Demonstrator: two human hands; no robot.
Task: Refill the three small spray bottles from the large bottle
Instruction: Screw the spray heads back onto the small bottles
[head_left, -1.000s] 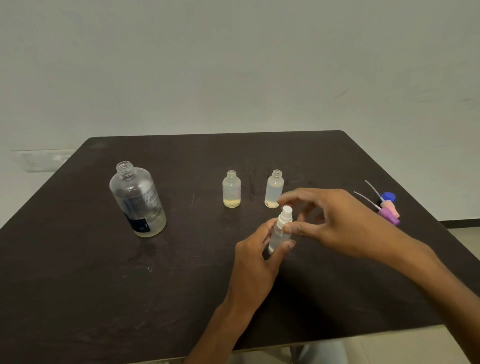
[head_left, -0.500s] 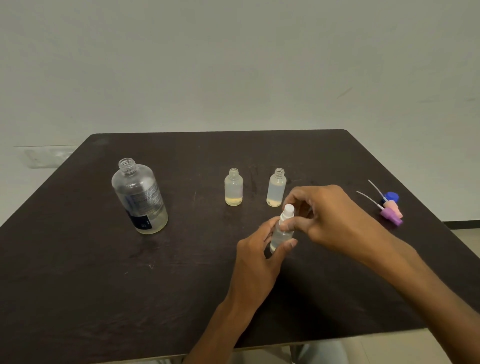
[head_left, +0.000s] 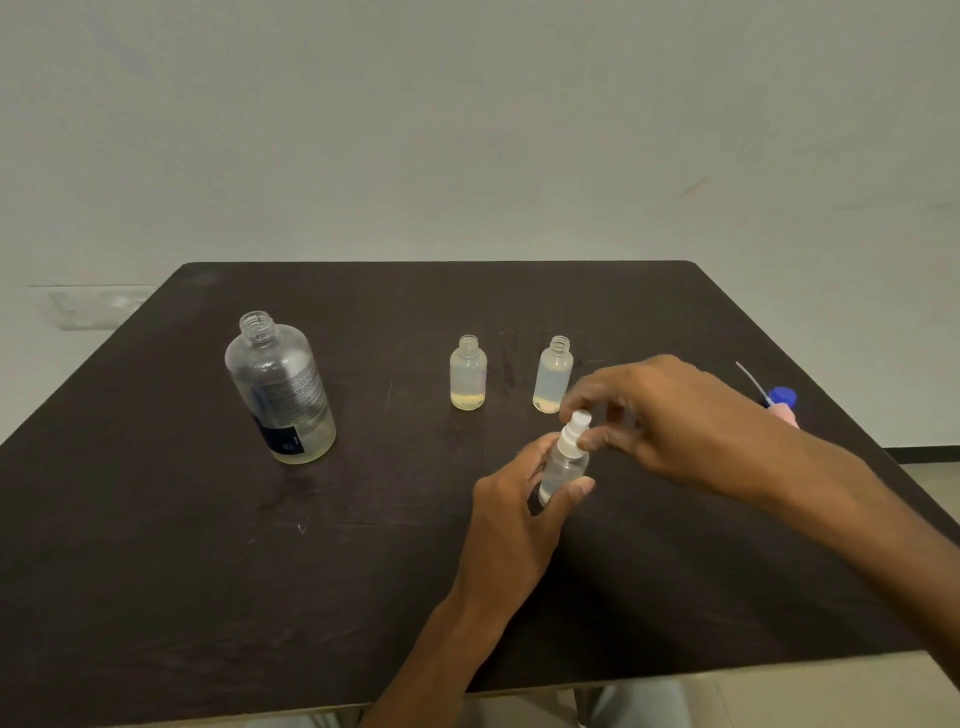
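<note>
Head view of a dark surface (head_left: 156, 545) set against a pale wall. The left hand (head_left: 511, 512) wraps thumb and fingers around the body of a small spray bottle (head_left: 563, 467), holding it slightly tilted near the middle of the surface; whether its base touches the surface cannot be told. The right hand (head_left: 660, 415) reaches in from the right, its fingertips (head_left: 592, 441) pinching the bottle's white spray cap (head_left: 577, 423). Behind these stand two more small bottles, upright and uncapped: the left small bottle (head_left: 467, 374) and the right small bottle (head_left: 554, 376), each with a little yellowish liquid at the bottom. The large bottle (head_left: 280, 392), clear, labelled and uncapped, stands well apart at left, liquid low in it. At far right, partly hidden by the right forearm, lie a blue cap (head_left: 783, 397) and a pink cap (head_left: 784, 414).
</note>
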